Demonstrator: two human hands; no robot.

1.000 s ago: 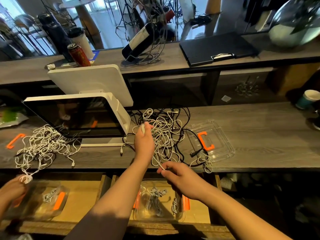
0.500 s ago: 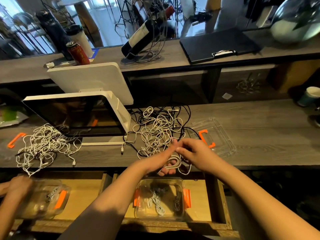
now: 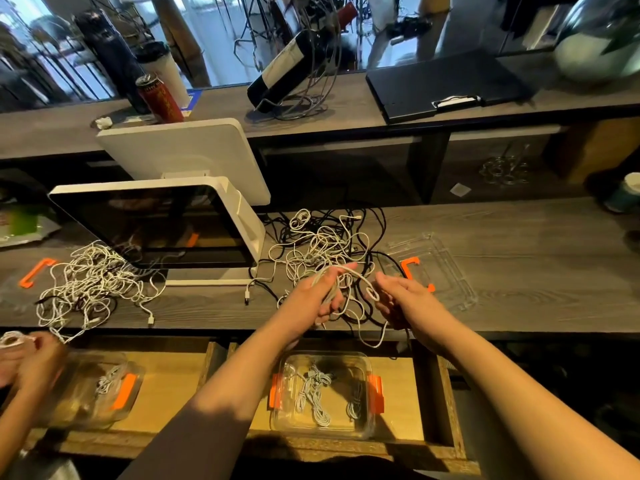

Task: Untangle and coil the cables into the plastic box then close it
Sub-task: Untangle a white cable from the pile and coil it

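Note:
A tangle of white and black cables (image 3: 322, 244) lies on the grey counter. My left hand (image 3: 311, 299) grips a small coil of white cable (image 3: 330, 284) above the counter's front edge. My right hand (image 3: 401, 299) pinches the same cable's free strand a little to the right; its tail hangs off the edge. Below, in an open wooden drawer, a clear plastic box (image 3: 280, 424) with orange clips holds a few coiled cables. The box's clear lid (image 3: 446, 268) with an orange clip lies on the counter to the right.
A white point-of-sale screen (image 3: 152, 226) stands left of the tangle. A second cable pile (image 3: 90, 285) lies at the left, where another person's hands (image 3: 24, 358) hold a coil over a second clear box (image 3: 93, 393). A cup (image 3: 627, 192) stands at the far right.
My hands came together at the counter edge and then drew apart again. The left hand now holds more loops of the white cable, and the right has moved right along the strand.

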